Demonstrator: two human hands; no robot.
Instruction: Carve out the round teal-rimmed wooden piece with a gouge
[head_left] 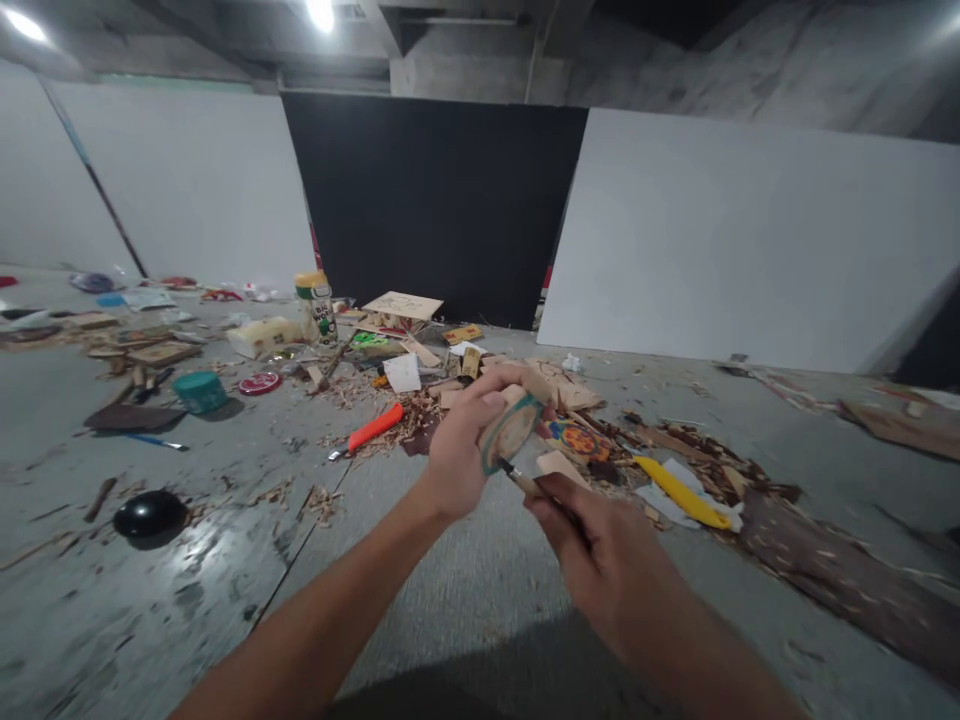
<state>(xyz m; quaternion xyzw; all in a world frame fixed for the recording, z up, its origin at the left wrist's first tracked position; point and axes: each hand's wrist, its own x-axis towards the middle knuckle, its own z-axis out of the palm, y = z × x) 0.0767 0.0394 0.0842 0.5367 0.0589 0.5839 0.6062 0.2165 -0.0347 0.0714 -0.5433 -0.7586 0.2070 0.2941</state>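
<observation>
Tilted up in front of me is a round wooden disc (516, 428) with a teal band around its rim. My left hand (466, 440) is closed around its edge, with the fingers over the top. A paintbrush (525, 485) with a pale handle is pinched in my right hand (600, 540). Its dark tip touches or nearly touches the disc's lower left edge. Behind the disc on the floor lies a colourful painted piece (576, 440). An orange box cutter (375, 428) rests to the left of my left hand.
Wood shavings and scraps cover the floor ahead. At left stand a teal pot (199, 392), a black dome-shaped object (150, 515) and a yellow-capped container (315, 305). A yellow-handled tool (681, 493) and a brown plank (847, 575) lie at right. A black panel (439, 205) stands behind.
</observation>
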